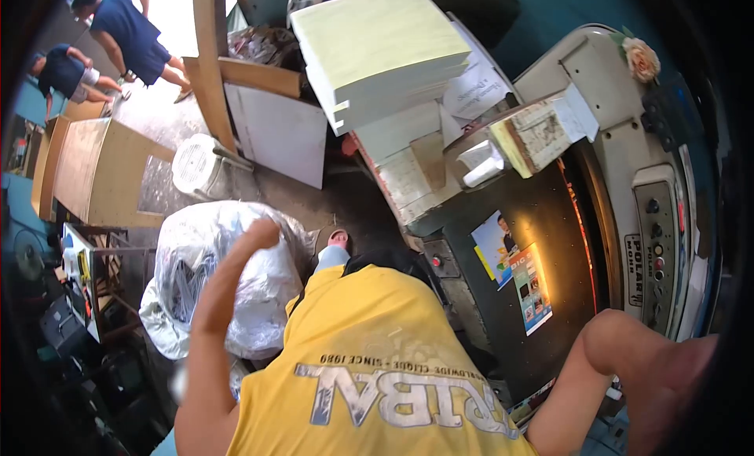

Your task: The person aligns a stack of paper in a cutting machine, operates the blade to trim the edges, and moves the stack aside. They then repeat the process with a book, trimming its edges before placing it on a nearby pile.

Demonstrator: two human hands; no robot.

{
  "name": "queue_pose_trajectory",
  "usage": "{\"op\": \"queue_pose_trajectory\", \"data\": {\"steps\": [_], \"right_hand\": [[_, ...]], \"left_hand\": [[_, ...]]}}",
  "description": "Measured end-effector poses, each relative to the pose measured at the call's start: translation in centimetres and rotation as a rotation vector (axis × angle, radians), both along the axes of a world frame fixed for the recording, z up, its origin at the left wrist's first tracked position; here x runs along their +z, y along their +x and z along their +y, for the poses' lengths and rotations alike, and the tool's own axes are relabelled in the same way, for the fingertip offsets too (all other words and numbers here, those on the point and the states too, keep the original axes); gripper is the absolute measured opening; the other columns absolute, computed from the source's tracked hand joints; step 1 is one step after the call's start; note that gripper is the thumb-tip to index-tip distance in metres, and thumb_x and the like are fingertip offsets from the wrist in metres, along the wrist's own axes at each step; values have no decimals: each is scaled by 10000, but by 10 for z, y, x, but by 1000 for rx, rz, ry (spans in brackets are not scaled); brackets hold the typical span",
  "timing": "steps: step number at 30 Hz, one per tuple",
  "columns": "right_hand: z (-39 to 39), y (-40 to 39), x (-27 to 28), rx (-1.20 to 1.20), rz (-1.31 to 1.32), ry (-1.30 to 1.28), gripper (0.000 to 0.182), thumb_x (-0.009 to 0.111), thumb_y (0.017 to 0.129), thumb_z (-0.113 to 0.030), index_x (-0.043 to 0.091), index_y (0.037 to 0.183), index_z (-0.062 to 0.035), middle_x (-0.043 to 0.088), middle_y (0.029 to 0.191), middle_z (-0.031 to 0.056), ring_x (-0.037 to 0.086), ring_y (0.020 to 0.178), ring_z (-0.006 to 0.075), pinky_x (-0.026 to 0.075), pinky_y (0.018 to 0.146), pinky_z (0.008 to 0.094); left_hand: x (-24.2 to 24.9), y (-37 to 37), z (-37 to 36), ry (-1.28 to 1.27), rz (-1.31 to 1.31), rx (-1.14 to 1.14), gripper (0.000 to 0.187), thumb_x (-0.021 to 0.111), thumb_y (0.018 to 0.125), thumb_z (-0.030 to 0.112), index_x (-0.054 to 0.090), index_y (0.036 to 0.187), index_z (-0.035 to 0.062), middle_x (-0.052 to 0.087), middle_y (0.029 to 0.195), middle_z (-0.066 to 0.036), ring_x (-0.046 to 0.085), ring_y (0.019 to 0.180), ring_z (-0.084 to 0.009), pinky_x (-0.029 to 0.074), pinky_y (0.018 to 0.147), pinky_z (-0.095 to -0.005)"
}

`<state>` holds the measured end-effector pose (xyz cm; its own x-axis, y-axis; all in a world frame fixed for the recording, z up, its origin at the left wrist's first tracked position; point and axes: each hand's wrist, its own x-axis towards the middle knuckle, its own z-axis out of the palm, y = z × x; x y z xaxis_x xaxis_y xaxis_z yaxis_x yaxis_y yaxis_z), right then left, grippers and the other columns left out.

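Observation:
Over the white plastic bag (259, 314) on my left, my left hand (263, 233) hangs with its fingers curled in and nothing showing in them. The bag bulges, and grey strips show through its side. My right arm (585, 393) bends sharply at the elbow beside the machine's dark table, and its forearm rises close to the camera. The right hand itself lies outside the visible picture. On that dark table (487, 330) are a printed flyer (532, 291) and a smaller picture card (495, 248).
Ahead stands a tall stack of pale yellow paper (385, 43). To the right is the machine's control panel (656, 244), with a flower (641, 60) farther back. A white round stool (200, 165) and a wooden cabinet (102, 169) stand at left. Two people (129, 32) are beyond.

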<state>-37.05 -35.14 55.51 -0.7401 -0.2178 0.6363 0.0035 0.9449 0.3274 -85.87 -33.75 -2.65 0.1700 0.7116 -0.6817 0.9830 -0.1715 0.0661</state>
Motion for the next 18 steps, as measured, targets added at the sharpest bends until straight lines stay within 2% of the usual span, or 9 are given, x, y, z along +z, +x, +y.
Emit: {"op": "queue_pose_trajectory", "data": {"steps": [2, 3, 5, 6, 7, 8, 13, 16, 18], "right_hand": [[11, -16, -8, 18, 4, -9, 442, 689, 909, -366, 647, 1185, -23, 623, 948, 47, 543, 782, 112, 459, 693, 276], [12, -24, -11, 24, 6, -4, 442, 693, 909, -368, 650, 1183, -23, 624, 946, 46, 543, 781, 110, 459, 693, 274], [18, -37, -15, 40, 6, -3, 443, 700, 908, -371, 654, 1178, -23, 627, 942, 44, 543, 778, 108, 459, 692, 271], [23, -43, -17, 48, 9, -4, 444, 704, 907, -373, 657, 1176, -22, 628, 940, 43, 543, 777, 107, 459, 691, 269], [25, -48, -18, 52, 8, 2, 445, 707, 907, -375, 659, 1174, -22, 629, 938, 41, 544, 776, 106, 459, 691, 268], [27, -52, -17, 56, 16, 11, 445, 711, 906, -376, 661, 1171, -22, 631, 936, 40, 544, 775, 104, 459, 691, 266], [32, -71, -15, 65, 13, 39, 448, 730, 904, -385, 673, 1160, -21, 637, 926, 34, 545, 769, 98, 460, 689, 258], [33, -83, -10, 61, 25, 54, 450, 741, 903, -389, 680, 1153, -20, 641, 920, 31, 545, 766, 95, 460, 687, 253], [42, -91, -7, 39, 65, 36, 452, 749, 902, -393, 685, 1149, -20, 644, 916, 28, 546, 763, 92, 460, 687, 250]], "left_hand": [[-88, -2, -59, -57, -125, 155, 256, 574, 855, 187, 743, 988, 48, 737, 1014, -219, 722, 979, -380, 567, 825, -517], [-73, 21, -71, -54, -112, 240, 309, 533, 849, 179, 749, 1032, 55, 729, 1053, -231, 713, 984, -396, 553, 878, -540], [-39, 48, -106, -26, -114, 214, 304, 538, 892, 245, 734, 974, 28, 735, 997, -235, 732, 898, -392, 590, 764, -506], [-66, 40, -143, 39, -126, 63, 298, 580, 893, 296, 733, 939, 44, 751, 969, -195, 744, 839, -376, 598, 695, -490], [-80, 32, -165, -214, -141, -48, 401, 612, 906, 380, 725, 1083, 38, 717, 1130, -224, 713, 1008, -389, 573, 846, -500], [-82, 26, -183, -356, -178, -73, 396, 625, 898, 370, 722, 1093, 39, 715, 1140, -220, 706, 1022, -386, 566, 860, -495], [-44, 26, -235, -462, -440, 87, 393, 687, 857, 321, 709, 1139, 48, 702, 1191, -202, 674, 1092, -370, 528, 926, -470], [-18, 31, -224, -471, -724, 66, 412, 724, 832, 292, 700, 1167, 53, 695, 1222, -192, 654, 1134, -361, 506, 966, -456], [11, 28, -194, -339, -1130, 28, 431, 749, 816, 273, 695, 1186, 57, 690, 1243, -185, 641, 1161, -355, 491, 993, -446]]}}
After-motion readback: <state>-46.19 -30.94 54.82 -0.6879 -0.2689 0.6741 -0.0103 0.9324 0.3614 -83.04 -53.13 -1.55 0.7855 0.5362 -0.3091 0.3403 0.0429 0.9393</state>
